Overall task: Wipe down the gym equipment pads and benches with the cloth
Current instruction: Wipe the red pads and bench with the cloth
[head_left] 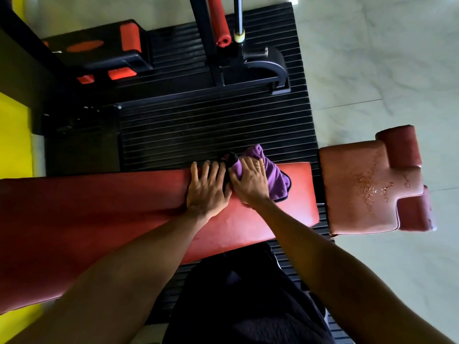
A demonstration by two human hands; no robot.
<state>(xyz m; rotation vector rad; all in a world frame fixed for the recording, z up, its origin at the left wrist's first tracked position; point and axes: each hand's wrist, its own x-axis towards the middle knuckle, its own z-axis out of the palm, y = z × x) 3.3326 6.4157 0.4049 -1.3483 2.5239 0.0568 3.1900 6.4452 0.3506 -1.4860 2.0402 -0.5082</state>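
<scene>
Mid-wipe: my right hand [250, 183] bunches the purple cloth [275, 181] in its grip on the red surface [99, 219], left hand [207, 189] spread flat beside it; the speckled seat pad [367, 184] looks not yet wiped.

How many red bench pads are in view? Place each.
2. The long pad holds the purple cloth; the worn T-shaped pad sits right of it. Others may be out of frame.

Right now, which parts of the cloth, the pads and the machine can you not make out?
Head view:
- purple cloth: its middle lies under the right hand.
- long red pad: left end cut off by the picture edge; left hand and forearms cover parts.
- seat pad: pale specks too small to tell damp from wear.
- red foam roller: top cut off by the upper edge.
</scene>
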